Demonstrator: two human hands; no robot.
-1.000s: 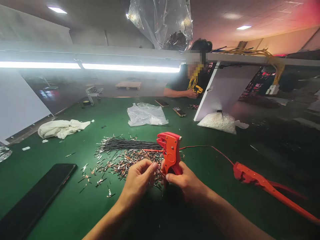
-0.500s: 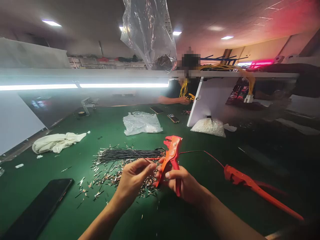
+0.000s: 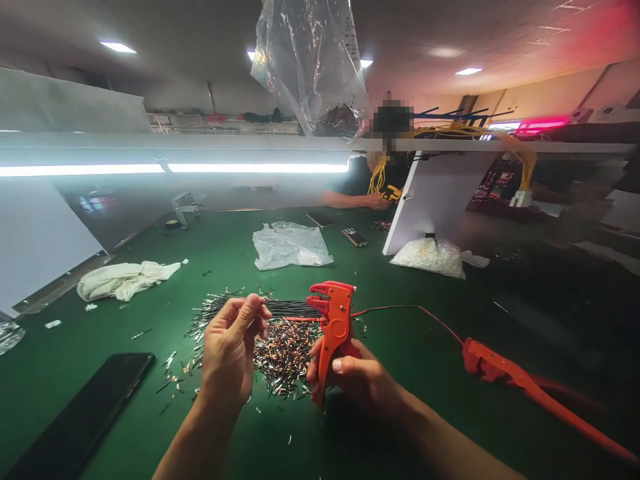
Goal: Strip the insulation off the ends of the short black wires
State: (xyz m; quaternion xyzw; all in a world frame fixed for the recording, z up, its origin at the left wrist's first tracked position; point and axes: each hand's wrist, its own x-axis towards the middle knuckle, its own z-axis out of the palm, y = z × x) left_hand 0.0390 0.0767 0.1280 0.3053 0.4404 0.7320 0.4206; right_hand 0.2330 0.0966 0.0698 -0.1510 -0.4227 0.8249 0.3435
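Observation:
My right hand (image 3: 356, 381) grips the handles of an orange wire stripper (image 3: 333, 321), jaws pointing up and left. My left hand (image 3: 229, 353) is raised to the left of the tool, its fingers pinched together on a thin black wire. Behind and between my hands lies a bundle of black wires (image 3: 260, 308) and a heap of cut copper and insulation scraps (image 3: 280, 357) on the green table (image 3: 150, 427). A red wire (image 3: 400, 309) runs from the stripper's jaws to the right.
A black phone (image 3: 80, 420) lies at the front left, a white cloth (image 3: 123, 278) further back. A clear plastic bag (image 3: 290, 245) and a white bag (image 3: 430, 257) sit mid-table. A second orange tool (image 3: 505, 373) lies right. Another person (image 3: 373, 190) works across the table; a plastic bag (image 3: 315, 63) hangs overhead.
My left hand has drawn back to the left, away from the stripper's jaws. My right hand has turned the stripper more upright.

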